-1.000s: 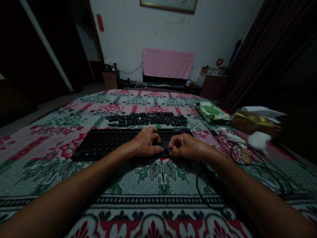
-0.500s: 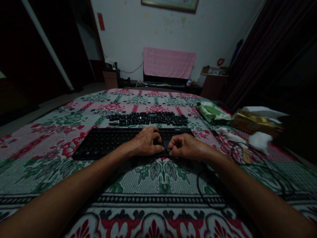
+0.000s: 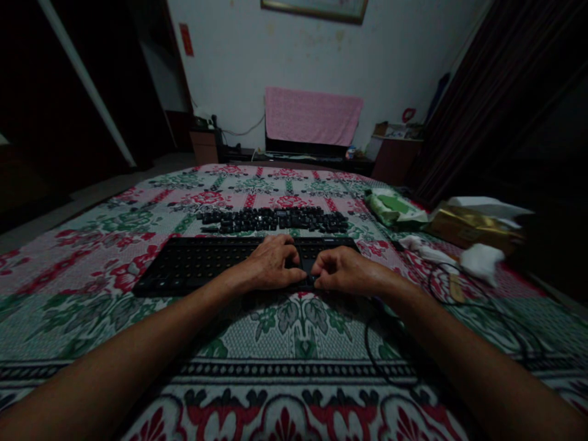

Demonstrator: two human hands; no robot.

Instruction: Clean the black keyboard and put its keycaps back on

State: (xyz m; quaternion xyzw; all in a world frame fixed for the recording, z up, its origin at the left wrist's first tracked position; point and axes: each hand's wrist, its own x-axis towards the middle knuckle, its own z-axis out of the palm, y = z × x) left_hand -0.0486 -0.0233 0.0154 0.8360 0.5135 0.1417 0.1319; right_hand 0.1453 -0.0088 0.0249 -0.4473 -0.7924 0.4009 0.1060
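Note:
A black keyboard frame (image 3: pixel 193 263), stripped of its keycaps, lies on a flowered bedspread (image 3: pixel 294 343). Beyond it, several loose black keycaps (image 3: pixel 275 220) are laid out in rows. My left hand (image 3: pixel 271 266) rests on the frame's near edge with curled fingers, thumb pressed toward the frame. My right hand (image 3: pixel 344 271) sits beside it, fingertips pinched together at the same spot on the frame. What the fingers pinch is too small and dark to name.
A green and white packet (image 3: pixel 395 208) lies at the right. A gold box (image 3: pixel 473 226), white wads (image 3: pixel 478 260) and a looping black cable (image 3: pixel 459 294) sit further right. A pink cloth (image 3: pixel 312 116) covers a unit at the far wall.

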